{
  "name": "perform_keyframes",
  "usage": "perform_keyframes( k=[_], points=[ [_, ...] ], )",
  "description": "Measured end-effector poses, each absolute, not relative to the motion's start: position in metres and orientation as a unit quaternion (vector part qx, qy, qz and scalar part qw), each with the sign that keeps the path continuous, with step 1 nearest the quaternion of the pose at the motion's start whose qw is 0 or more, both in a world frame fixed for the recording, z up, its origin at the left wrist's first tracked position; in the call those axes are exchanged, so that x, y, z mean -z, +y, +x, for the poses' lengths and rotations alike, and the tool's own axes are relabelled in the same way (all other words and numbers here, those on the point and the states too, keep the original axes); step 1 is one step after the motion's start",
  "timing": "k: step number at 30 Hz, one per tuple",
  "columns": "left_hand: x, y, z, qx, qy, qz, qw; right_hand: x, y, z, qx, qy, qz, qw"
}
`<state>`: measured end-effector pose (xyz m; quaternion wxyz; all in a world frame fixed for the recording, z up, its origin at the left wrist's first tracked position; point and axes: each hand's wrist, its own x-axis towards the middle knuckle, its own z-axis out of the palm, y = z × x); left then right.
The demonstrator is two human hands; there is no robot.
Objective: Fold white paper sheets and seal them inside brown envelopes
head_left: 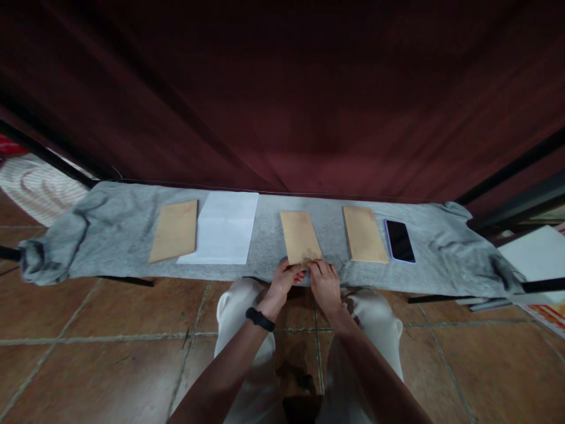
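Observation:
A brown paper envelope [301, 234] lies on the grey cloth in front of me, its near end at the cloth's front edge. My left hand [286, 278] is closed on the near left corner, the fingers curled around it. At the near right corner, my right hand [325, 282] pinches the same end, its fingertips close to those of the left. The part of the envelope under my fingers is hidden. More brown envelopes lie on either side, one stack [364, 234] to the right and another [175, 231] to the far left.
White paper sheets [227, 229] lie beside the left envelopes. A phone with a dark screen [400, 241] rests right of the right stack. The grey cloth [115, 235] covers a narrow bench, with a dark red curtain [282, 118] behind it. My knees are just below its front edge.

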<state>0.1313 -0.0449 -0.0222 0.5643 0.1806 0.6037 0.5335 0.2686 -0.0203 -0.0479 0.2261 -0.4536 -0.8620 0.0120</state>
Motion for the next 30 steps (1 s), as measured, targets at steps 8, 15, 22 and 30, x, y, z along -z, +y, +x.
perform_keyframes(
  k=[8,15,22,30],
  points=[
    [0.022,-0.047,0.122,-0.522,0.596,0.187,0.581,0.045,-0.017,0.271,-0.01,-0.858,-0.458,0.233],
    [0.019,-0.048,0.119,-0.524,0.582,0.203,0.588,0.045,-0.015,0.273,-0.015,-0.85,-0.463,0.25],
    [0.015,-0.038,0.122,-0.5,0.571,0.237,0.607,0.046,-0.01,0.275,-0.036,-0.851,-0.449,0.271],
    [0.0,-0.015,0.093,-0.486,0.658,0.363,0.446,0.045,-0.001,0.273,-0.041,-0.849,-0.451,0.273]
  ],
)
